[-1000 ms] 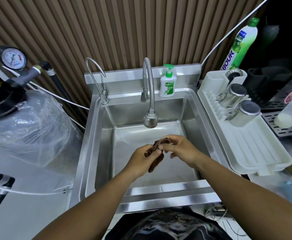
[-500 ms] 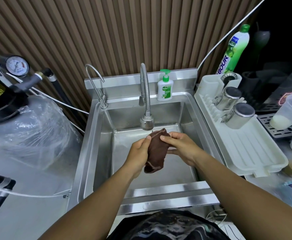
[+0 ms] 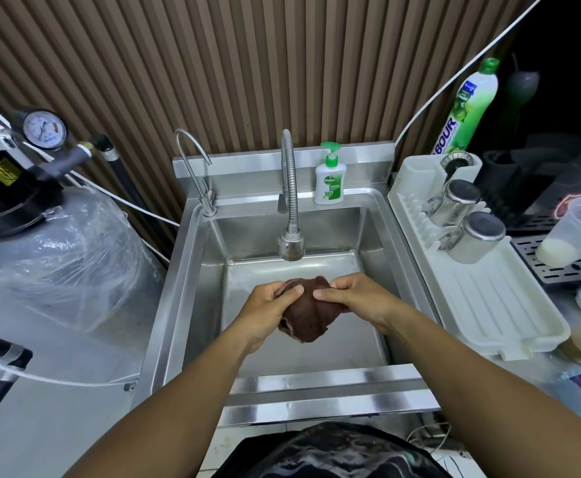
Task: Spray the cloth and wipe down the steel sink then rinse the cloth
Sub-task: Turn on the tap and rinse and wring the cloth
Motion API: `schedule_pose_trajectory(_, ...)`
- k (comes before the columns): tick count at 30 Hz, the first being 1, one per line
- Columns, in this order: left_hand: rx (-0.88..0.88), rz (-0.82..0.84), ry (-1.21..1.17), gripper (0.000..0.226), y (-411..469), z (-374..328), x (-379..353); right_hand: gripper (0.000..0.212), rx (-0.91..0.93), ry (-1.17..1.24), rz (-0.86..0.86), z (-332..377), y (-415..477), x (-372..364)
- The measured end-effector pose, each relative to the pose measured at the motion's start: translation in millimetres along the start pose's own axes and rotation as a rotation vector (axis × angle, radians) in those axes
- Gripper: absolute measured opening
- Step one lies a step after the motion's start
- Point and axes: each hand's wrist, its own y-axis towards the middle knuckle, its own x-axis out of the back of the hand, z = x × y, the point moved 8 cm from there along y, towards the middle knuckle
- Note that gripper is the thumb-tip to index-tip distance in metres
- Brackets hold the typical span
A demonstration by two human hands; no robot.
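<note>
Brown cloth (image 3: 308,315): centre frame, above steel sink (image 3: 192,270) basin, below flexible tap (image 3: 291,243). Held by left hand (image 3: 268,305) and right hand (image 3: 354,296), fingers clamped on its top. Change: tight twist a second ago, now a loose bundle; rinse stage likely, no water visible.

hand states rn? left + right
Left hand: closed, gripping the brown cloth over the sink.
Right hand: closed, pinching the same cloth.
</note>
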Motion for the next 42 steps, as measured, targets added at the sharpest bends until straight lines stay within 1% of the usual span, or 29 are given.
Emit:
schedule_pose_trajectory(3, 0.031, 0.033, -0.067, 0.023, 0, 2, -3, 0.019, 0.078, 0.064, -0.037, 10, -1, -3)
schedule_pose_trajectory(5, 0.056, 0.06, -0.132, 0.028, 1, 2, -5, 0.026, 0.089, 0.115, -0.043, 12, 0, -5)
schedule_pose_trajectory(7, 0.066, 0.052, -0.223, 0.032, 2, 2, -2, 0.031, 0.072, 0.166, -0.066, 12, 0, -6)
schedule_pose_trajectory(10, 0.108, -0.014, -0.326, 0.033, 3, 7, 8, 0.023, 0.028, 0.221, -0.151, 11, -1, -5)
schedule_pose_trajectory(13, 0.188, -0.129, -0.272, 0.024, 2, 20, 14, 0.016, -0.012, 0.22, -0.205, 8, -1, -11)
schedule_pose_trajectory(15, 0.226, -0.162, -0.327, 0.021, 0, 28, 13, 0.014, -0.037, 0.26, -0.225, 4, 1, -16)
schedule_pose_trajectory(16, 0.247, -0.165, -0.404, 0.026, -2, 32, 12, 0.014, -0.045, 0.306, -0.23, 2, 1, -18)
schedule_pose_trajectory(18, 0.315, -0.174, -0.538, 0.045, -6, 42, 10, 0.012, -0.048, 0.424, -0.228, 0, 2, -23)
schedule_pose_trajectory(19, 0.371, -0.183, -0.559, 0.058, -8, 49, 9, 0.012, -0.054, 0.477, -0.227, 0, 2, -25)
schedule_pose_trajectory(21, 0.522, -0.166, -0.514, 0.09, -14, 66, 6, 0.011, -0.065, 0.568, -0.221, 0, 2, -30)
schedule_pose_trajectory(22, 0.587, -0.116, -0.485, 0.105, -18, 73, 0, 0.011, -0.068, 0.604, -0.217, -1, 2, -31)
schedule_pose_trajectory(23, 0.624, -0.036, -0.473, 0.114, -21, 77, -7, 0.012, -0.07, 0.629, -0.21, -2, 2, -34)
schedule_pose_trajectory(24, 0.619, 0.044, -0.473, 0.116, -24, 78, -15, 0.013, -0.076, 0.642, -0.202, -4, 2, -37)
schedule_pose_trajectory(25, 0.577, 0.095, -0.472, 0.11, -24, 74, -20, 0.014, -0.084, 0.642, -0.196, -7, 2, -39)
schedule_pose_trajectory(26, 0.508, 0.107, -0.478, 0.097, -22, 69, -21, 0.015, -0.09, 0.62, -0.194, -9, 1, -41)
schedule_pose_trajectory(28, 0.359, 0.017, -0.526, 0.067, -14, 59, -13, 0.015, -0.093, 0.52, -0.202, -15, -1, -43)
schedule_pose_trajectory(30, 0.259, -0.091, -0.552, 0.051, -9, 51, 0, 0.014, -0.078, 0.416, -0.229, -19, -2, -42)
schedule_pose_trajectory(31, 0.227, -0.111, -0.557, 0.046, -8, 49, 4, 0.014, -0.061, 0.379, -0.249, -20, -2, -41)
schedule_pose_trajectory(33, 0.202, -0.125, -0.539, 0.038, -8, 47, 9, 0.012, -0.025, 0.331, -0.298, -20, -2, -39)
schedule_pose_trajectory(36, 0.181, -0.14, -0.463, 0.025, -8, 46, 15, 0.003, 0.012, 0.362, -0.332, -21, -2, -41)
schedule_pose_trajectory(37, 0.17, -0.152, -0.443, 0.023, -8, 45, 17, 0.007, 0.021, 0.389, -0.334, -21, -2, -43)
schedule_pose_trajectory(40, 0.131, -0.201, -0.361, 0.031, -6, 38, 25, 0.02, 0.038, 0.444, -0.344, -19, -3, -51)
schedule_pose_trajectory(42, 0.114, -0.208, -0.319, 0.033, -6, 33, 27, 0.02, 0.042, 0.499, -0.366, -16, -5, -56)
